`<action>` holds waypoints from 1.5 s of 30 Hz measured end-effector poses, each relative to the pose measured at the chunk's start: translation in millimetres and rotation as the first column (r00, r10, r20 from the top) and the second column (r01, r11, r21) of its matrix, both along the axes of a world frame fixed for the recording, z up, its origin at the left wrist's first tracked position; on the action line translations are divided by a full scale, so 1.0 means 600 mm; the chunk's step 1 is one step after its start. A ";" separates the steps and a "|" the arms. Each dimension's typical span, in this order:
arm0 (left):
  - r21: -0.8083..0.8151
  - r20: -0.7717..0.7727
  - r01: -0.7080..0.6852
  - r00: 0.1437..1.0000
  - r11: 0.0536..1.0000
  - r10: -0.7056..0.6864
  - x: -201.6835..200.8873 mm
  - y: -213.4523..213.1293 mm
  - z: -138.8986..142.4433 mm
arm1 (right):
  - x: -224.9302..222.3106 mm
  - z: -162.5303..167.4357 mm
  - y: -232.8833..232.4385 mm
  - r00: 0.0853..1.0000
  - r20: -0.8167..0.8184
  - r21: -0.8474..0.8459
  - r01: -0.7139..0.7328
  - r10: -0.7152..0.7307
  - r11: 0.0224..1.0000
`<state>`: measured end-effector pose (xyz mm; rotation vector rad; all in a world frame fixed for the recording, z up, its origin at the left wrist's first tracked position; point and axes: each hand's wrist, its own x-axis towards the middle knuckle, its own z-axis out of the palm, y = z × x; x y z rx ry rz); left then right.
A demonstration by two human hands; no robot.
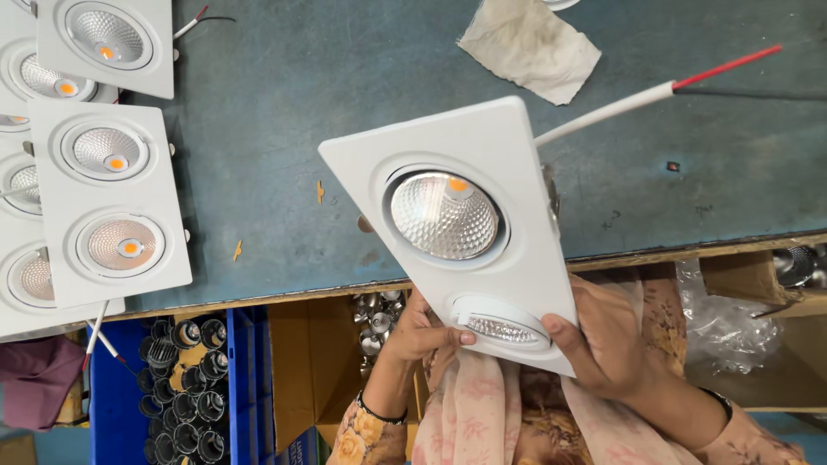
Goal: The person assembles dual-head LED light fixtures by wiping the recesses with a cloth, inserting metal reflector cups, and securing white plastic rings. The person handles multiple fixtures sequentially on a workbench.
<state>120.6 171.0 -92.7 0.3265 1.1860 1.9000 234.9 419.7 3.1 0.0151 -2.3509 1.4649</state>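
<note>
I hold a white rectangular two-lamp downlight fixture (469, 155) tilted above the near edge of the teal workbench (284, 86). Its upper lamp shows a silver faceted reflector (444, 215) with an orange LED chip. The lower lamp (502, 327) is swivelled sideways in its ring. My left hand (419, 330) grips the fixture's lower left edge, with a finger on the lower ring. My right hand (607, 344) holds the lower right corner, thumb beside the same ring. A white cable with a red tip (655, 90) sticks out behind the fixture to the upper right.
Several finished white two-lamp fixtures (108, 198) lie stacked at the left of the bench. A crumpled cloth (530, 47) rests at the top. Below the bench edge stand a blue crate of black heat sinks (185, 387), a cardboard box of silver parts (376, 323) and a plastic bag (719, 319).
</note>
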 end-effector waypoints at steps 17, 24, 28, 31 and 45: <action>0.032 0.099 -0.425 0.902 0.905 0.420 -0.011 0.166 0.161 | -0.161 -0.001 0.118 0.820 0.537 -0.684 0.285 0.198 0.671; 0.107 0.114 -0.383 0.921 0.918 0.371 -0.015 0.163 0.154 | -0.170 0.086 0.120 0.944 0.306 0.206 0.060 -0.123 0.977; 0.088 0.147 -0.352 0.930 0.932 0.337 -0.019 0.161 0.146 | -0.202 0.144 0.091 0.977 -0.138 0.620 0.215 -0.165 0.754; 0.192 0.091 -0.340 0.940 0.921 0.328 -0.020 0.163 0.144 | -0.245 0.122 0.051 0.973 -0.208 0.822 0.232 -0.104 0.521; 0.097 0.188 -0.436 0.891 0.895 0.413 -0.106 0.098 0.078 | -0.319 0.053 0.248 0.844 0.243 0.467 0.329 -0.478 0.820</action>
